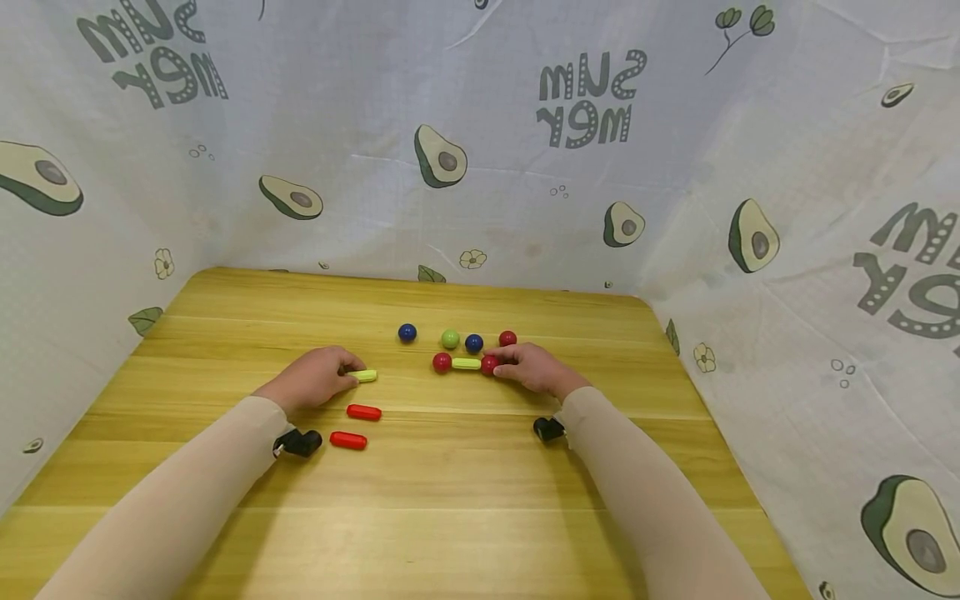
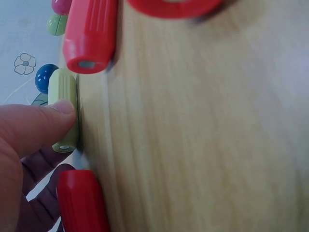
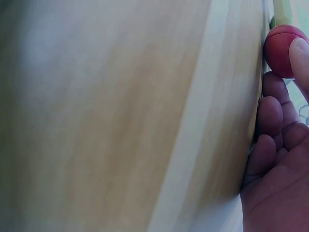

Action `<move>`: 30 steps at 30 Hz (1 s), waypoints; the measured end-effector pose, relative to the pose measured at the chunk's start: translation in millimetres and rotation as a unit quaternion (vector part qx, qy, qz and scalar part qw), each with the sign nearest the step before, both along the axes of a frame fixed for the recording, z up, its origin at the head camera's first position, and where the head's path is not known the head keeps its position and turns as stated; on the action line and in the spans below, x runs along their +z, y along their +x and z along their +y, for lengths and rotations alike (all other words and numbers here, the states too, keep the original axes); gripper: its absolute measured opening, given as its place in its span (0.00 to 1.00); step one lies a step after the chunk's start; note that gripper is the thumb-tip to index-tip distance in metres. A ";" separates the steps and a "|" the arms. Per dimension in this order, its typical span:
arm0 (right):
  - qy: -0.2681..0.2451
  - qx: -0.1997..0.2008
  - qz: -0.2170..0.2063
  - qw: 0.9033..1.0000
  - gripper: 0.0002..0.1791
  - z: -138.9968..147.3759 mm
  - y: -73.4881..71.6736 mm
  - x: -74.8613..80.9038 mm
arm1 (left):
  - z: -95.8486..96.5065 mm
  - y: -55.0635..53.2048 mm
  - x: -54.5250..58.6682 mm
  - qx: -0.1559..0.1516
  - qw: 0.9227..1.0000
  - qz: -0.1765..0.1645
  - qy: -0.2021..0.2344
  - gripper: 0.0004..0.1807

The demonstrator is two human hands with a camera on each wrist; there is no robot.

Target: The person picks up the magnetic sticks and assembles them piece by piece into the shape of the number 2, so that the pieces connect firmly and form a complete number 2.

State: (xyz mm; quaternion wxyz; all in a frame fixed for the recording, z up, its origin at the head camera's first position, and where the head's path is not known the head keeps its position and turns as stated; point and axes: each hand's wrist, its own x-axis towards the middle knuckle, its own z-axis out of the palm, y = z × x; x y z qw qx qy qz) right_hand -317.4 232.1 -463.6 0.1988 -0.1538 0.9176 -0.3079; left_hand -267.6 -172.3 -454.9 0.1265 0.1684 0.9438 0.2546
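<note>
My left hand (image 1: 318, 377) pinches a yellow-green grooved rod (image 1: 365, 376) between thumb and fingers, low over the table; the rod's pale end tip shows in the left wrist view. My right hand (image 1: 534, 367) grips a red ball (image 1: 490, 365) with thumb and index finger. That ball sits at the right end of another yellow-green rod (image 1: 466, 364), whose left end meets a second red ball (image 1: 442, 362). In the right wrist view the thumb lies on the held ball (image 3: 280, 53), and the other fingers are curled below it beside the tabletop.
Two red rods (image 1: 363, 412) lie right of my left forearm. Behind the joined pieces stand a blue ball (image 1: 407, 333), a green ball (image 1: 450, 339), another blue ball (image 1: 474, 343) and a red ball (image 1: 507, 338). A patterned cloth (image 1: 495, 217) surrounds the wooden table (image 1: 450, 517).
</note>
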 end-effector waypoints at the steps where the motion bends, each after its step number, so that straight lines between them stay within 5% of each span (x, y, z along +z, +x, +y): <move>1: 0.000 0.000 -0.001 1.000 0.25 -0.1 0.3 0.2 | 0.0 0.1 -0.2 0.000 1.000 0.000 0.000 0.15; 30: 0.006 0.002 0.006 1.000 0.24 -1.1 0.4 0.3 | 2.6 -1.4 -2.0 0.006 1.000 -0.005 0.012 0.15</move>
